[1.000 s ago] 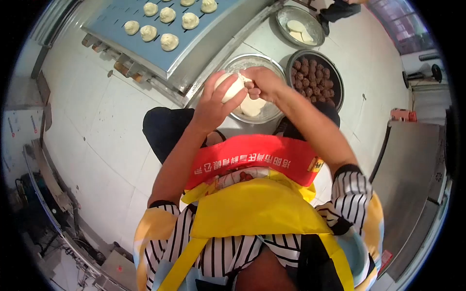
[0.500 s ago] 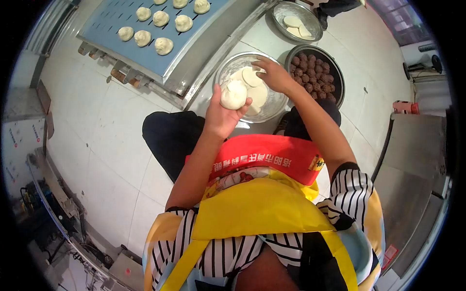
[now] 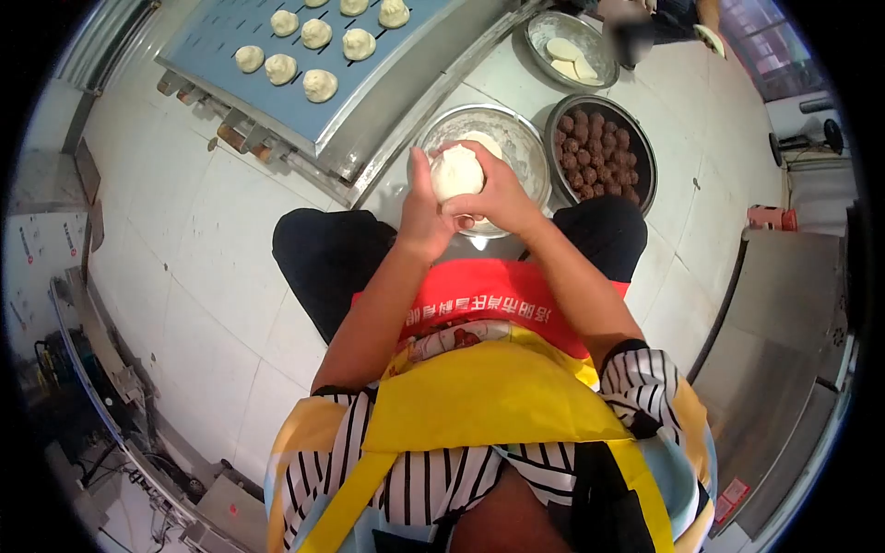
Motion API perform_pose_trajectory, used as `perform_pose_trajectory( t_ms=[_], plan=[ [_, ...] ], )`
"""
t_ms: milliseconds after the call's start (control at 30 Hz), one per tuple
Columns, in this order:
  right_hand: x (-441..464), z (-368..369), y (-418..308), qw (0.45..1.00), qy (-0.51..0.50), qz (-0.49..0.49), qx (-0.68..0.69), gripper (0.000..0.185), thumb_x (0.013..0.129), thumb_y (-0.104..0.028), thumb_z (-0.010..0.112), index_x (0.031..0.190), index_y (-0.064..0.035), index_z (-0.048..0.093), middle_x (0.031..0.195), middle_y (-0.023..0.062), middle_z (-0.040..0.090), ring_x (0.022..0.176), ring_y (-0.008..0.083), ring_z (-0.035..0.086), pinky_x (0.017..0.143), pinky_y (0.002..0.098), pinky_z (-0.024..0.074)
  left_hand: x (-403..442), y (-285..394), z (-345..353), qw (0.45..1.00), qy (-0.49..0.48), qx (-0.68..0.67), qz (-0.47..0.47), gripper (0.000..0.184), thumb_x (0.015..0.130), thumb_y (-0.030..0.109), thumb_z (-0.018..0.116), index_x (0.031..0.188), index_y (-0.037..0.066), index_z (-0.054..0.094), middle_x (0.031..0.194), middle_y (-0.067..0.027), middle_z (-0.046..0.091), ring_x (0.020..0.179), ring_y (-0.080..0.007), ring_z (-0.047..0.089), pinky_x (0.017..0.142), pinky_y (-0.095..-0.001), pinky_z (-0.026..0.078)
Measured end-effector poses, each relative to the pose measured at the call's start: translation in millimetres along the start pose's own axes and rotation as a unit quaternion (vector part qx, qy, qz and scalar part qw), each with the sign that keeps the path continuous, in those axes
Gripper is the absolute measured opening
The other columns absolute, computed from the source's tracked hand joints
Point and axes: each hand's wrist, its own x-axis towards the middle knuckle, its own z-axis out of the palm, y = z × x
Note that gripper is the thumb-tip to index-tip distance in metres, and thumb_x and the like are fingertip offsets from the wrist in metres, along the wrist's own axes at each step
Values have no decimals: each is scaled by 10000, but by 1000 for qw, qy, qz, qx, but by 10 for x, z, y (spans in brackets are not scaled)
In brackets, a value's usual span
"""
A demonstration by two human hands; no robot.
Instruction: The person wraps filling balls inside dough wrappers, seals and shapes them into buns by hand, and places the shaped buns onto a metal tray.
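Note:
A pale round stuffed bun [image 3: 457, 174] sits between both my hands, above a metal bowl. My left hand [image 3: 430, 214] cups it from the left and below, thumb raised. My right hand [image 3: 502, 192] wraps round its far and right sides. Under the hands, the metal bowl [image 3: 533, 147] shows a floury inner wall and flat dough rounds [image 3: 484, 141], partly covered by my hands. On its right stands a dark-rimmed pan [image 3: 651, 175] of brown filling balls [image 3: 596, 152].
Several shaped buns [image 3: 320, 86] lie on a blue slotted tray [image 3: 277, 106] at upper left. A second metal bowl [image 3: 536, 57] holds dough pieces [image 3: 564, 50]. At top right, another person's hand [image 3: 707, 14] holds a pale flat piece [image 3: 710, 40].
My right hand has moved left from over the dough bowl onto the bun. My left hand and the bun have shifted slightly right. Another person's hand has come into view.

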Motion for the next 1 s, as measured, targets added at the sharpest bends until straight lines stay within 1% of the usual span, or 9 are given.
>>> perform_pose_trajectory(
  t_ms=[67, 200, 267, 433, 567, 700, 800, 900, 1000],
  plan=[
    [23, 79, 42, 997, 45, 43, -40, 807, 574, -282, 857, 1248, -41, 485, 1151, 137, 596, 1058, 232, 580, 903, 331, 451, -38, 50, 123, 997, 75, -15, 29, 663, 921, 659, 314, 1192, 90, 521, 1021, -54, 632, 887, -147, 608, 618, -319, 495],
    [109, 124, -113, 991, 9, -124, 55, 706, 553, -269, 872, 1130, -31, 541, 973, 90, 630, 897, 179, 602, 811, 314, 484, -21, 126, 54, 993, 50, 3, 110, 589, 956, 557, 382, 1190, 34, 516, 1075, -82, 613, 988, -177, 604, 783, -352, 521],
    [88, 113, -218, 998, 3, -13, 65, 717, 546, -314, 874, 1112, -31, 538, 975, 112, 626, 886, 223, 611, 804, 328, 485, -65, 211, -38, 992, -14, 89, 88, 620, 953, 591, 342, 1195, 52, 527, 1116, -74, 603, 1040, -185, 594, 856, -346, 498],
    [200, 337, -254, 974, 154, -111, -120, 635, 568, -195, 865, 1090, -30, 544, 930, 70, 624, 772, 146, 614, 677, 290, 511, -170, 282, 208, 985, 45, -137, 94, 646, 938, 618, 346, 1197, 56, 529, 1061, -71, 629, 938, -188, 629, 761, -352, 527],
    [170, 167, -507, 978, -82, 71, 178, 635, 588, -225, 837, 1114, -18, 549, 853, 76, 632, 738, 137, 612, 674, 305, 513, -204, 377, -105, 997, -40, 48, 47, 664, 914, 649, 375, 1244, 90, 510, 1159, -72, 605, 1033, -192, 605, 792, -375, 504],
    [221, 377, -394, 993, 112, -37, -29, 603, 599, -213, 828, 1101, -11, 562, 863, 81, 647, 760, 132, 618, 687, 294, 511, -259, 367, 212, 987, 74, -87, 116, 610, 938, 577, 416, 1192, 31, 513, 1061, -90, 608, 948, -198, 631, 732, -363, 546],
    [218, 373, -410, 995, 78, -59, -33, 595, 604, -239, 836, 1075, 0, 564, 849, 93, 649, 760, 152, 625, 696, 298, 511, -225, 314, 46, 986, 35, -62, 151, 644, 934, 597, 402, 1214, 25, 499, 1107, -102, 595, 986, -202, 618, 781, -378, 534],
    [197, 297, -526, 986, -41, 78, 139, 595, 609, -237, 834, 1082, -5, 559, 879, 108, 646, 785, 166, 629, 703, 302, 515, -275, 437, -79, 997, -15, 28, 71, 655, 928, 634, 358, 1243, 80, 508, 1177, -63, 589, 1090, -188, 569, 867, -387, 465],
    [253, 445, -467, 997, 77, 0, 10, 604, 617, -214, 825, 1114, -16, 545, 895, 112, 641, 816, 167, 631, 699, 303, 519, -296, 390, 155, 990, 84, -50, 99, 652, 925, 650, 339, 1232, 105, 520, 1168, -44, 597, 1067, -175, 573, 860, -378, 457]
  ],
)
